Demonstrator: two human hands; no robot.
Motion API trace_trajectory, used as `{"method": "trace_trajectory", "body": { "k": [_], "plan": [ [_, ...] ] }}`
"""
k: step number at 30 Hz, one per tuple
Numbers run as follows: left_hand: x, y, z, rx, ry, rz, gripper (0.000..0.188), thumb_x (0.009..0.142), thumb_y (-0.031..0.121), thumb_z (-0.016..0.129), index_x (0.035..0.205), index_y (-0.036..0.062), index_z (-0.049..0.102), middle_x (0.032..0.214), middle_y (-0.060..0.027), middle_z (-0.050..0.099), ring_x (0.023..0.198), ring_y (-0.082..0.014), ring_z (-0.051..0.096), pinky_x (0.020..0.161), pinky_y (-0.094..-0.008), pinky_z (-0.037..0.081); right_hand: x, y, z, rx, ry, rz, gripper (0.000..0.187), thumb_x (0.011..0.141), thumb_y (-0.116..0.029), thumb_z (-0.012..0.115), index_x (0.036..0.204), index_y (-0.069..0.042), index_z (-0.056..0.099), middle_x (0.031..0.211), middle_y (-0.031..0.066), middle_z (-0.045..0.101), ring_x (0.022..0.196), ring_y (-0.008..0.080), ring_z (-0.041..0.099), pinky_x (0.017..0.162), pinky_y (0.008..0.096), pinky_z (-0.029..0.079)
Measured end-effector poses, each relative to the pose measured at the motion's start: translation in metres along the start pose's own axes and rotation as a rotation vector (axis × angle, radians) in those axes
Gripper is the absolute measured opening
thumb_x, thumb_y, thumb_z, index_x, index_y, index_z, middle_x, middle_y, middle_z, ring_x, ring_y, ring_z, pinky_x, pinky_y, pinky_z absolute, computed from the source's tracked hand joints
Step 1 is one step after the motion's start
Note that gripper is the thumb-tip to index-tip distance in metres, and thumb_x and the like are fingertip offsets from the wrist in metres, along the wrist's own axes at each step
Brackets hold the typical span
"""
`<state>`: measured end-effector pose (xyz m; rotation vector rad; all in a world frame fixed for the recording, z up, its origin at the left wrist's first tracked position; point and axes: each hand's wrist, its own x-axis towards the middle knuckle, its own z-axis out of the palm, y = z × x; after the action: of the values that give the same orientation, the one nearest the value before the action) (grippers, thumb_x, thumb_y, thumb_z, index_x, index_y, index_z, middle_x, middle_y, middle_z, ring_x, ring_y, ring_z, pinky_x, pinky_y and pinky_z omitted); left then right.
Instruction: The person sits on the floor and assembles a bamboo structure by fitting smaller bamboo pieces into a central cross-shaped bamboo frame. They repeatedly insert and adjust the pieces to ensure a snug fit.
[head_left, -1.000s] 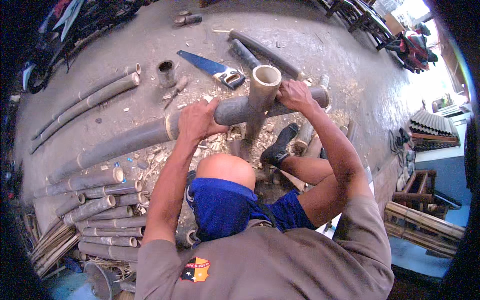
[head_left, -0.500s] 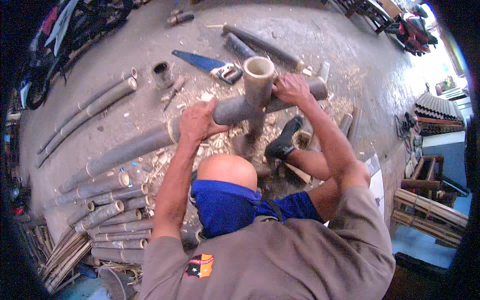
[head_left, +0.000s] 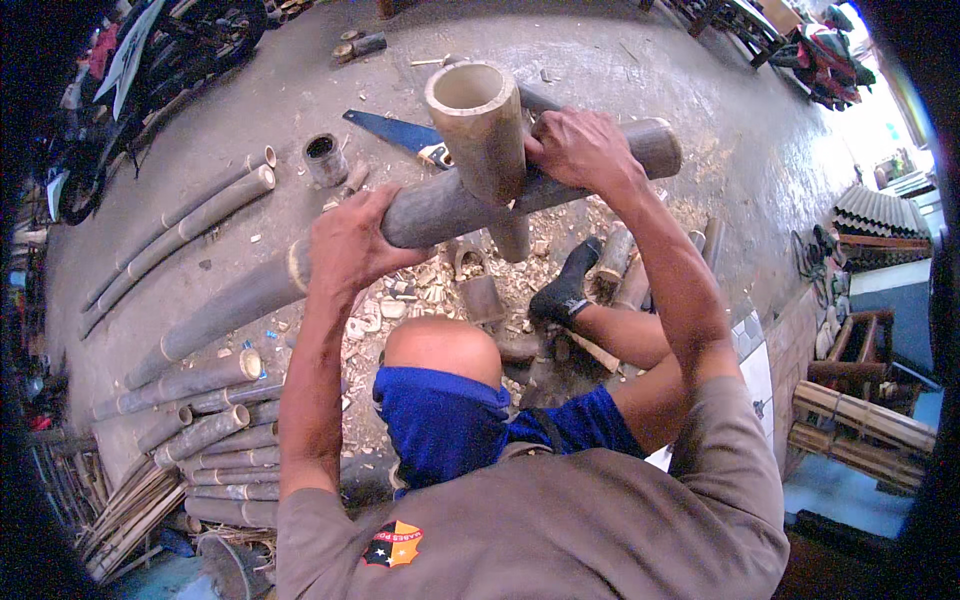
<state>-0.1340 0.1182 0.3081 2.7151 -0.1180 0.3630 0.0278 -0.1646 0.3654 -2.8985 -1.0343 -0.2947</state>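
The left hand (head_left: 350, 240) is clamped over the top of a long horizontal bamboo pole (head_left: 440, 205), fingers wrapped around it near the middle of the picture. The right hand (head_left: 580, 150) is closed on the same pole farther along, just beside a short upright bamboo tube (head_left: 478, 125) that passes through the pole at a cross joint. The tube's open, hollow end faces up toward the camera, and its lower part (head_left: 510, 235) sticks out beneath the pole. The pole is held up off the concrete floor (head_left: 640, 60), above the person's bent bare knee (head_left: 440, 345) and blue shorts (head_left: 440, 425); its far end (head_left: 655, 145) points toward the floor's right edge.

Under the joint the floor is littered with pale wood chips (head_left: 400, 300) and short bamboo offcuts (head_left: 483, 297). A foot in a dark sock (head_left: 565, 290) rests among them. A handsaw with a blue blade (head_left: 395, 130) lies on the floor behind the pole, and a short hollow bamboo ring (head_left: 325, 158) stands near it. Two long thin bamboo stems (head_left: 180, 235) lie side by side toward the floor's left edge, and a stack of cut bamboo lengths (head_left: 200, 440) lies at the lower left corner. More bundled bamboo (head_left: 860, 430) sits at the right edge.
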Motion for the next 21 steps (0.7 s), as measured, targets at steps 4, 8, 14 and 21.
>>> {"method": "trace_trajectory", "body": {
  "k": [4, 8, 14, 21],
  "plan": [
    [-0.028, -0.009, 0.070, 0.038, -0.100, -0.012, 0.079, 0.058, 0.052, 0.090, 0.125, 0.0180, 0.065, 0.097, -0.0150, 0.071, 0.092, -0.0352, 0.071, 0.079, -0.0474, 0.056, -0.041, 0.009, 0.090, -0.033, -0.048, 0.057, 0.049, 0.095, -0.050, 0.056, 0.088, -0.006, 0.075, 0.087, 0.0196, 0.073, 0.081, 0.0371, 0.072, 0.076, 0.0490, 0.057],
    [-0.013, -0.019, 0.079, 0.049, -0.077, 0.040, 0.080, 0.059, 0.054, 0.088, 0.127, 0.0176, 0.064, 0.097, -0.0169, 0.071, 0.092, -0.0366, 0.071, 0.079, -0.0488, 0.056, -0.026, 0.014, 0.086, 0.040, -0.199, 0.006, 0.050, 0.095, -0.050, 0.055, 0.085, -0.004, 0.074, 0.085, 0.0215, 0.073, 0.080, 0.0399, 0.072, 0.075, 0.0512, 0.057],
    [-0.017, -0.016, 0.092, 0.219, -0.020, 0.059, 0.086, 0.061, 0.051, 0.088, 0.135, 0.0195, 0.058, 0.103, -0.0151, 0.067, 0.097, -0.0342, 0.068, 0.079, -0.0485, 0.054, -0.048, 0.004, 0.099, 0.212, 0.226, 0.092, 0.033, 0.094, -0.034, 0.062, 0.104, -0.002, 0.068, 0.101, 0.0226, 0.069, 0.095, 0.0405, 0.068, 0.085, 0.0504, 0.054],
    [0.030, -0.042, 0.071, 0.079, -0.241, 0.022, 0.091, 0.058, 0.042, 0.086, 0.141, 0.0208, 0.056, 0.106, -0.0189, 0.068, 0.103, -0.0382, 0.066, 0.090, -0.0494, 0.052, -0.186, -0.044, 0.156, 0.470, 0.164, 0.343, 0.075, 0.089, -0.044, 0.073, 0.143, 0.000, 0.046, 0.131, 0.0335, 0.056, 0.118, 0.0503, 0.057, 0.098, 0.0523, 0.050]
  ]
}}
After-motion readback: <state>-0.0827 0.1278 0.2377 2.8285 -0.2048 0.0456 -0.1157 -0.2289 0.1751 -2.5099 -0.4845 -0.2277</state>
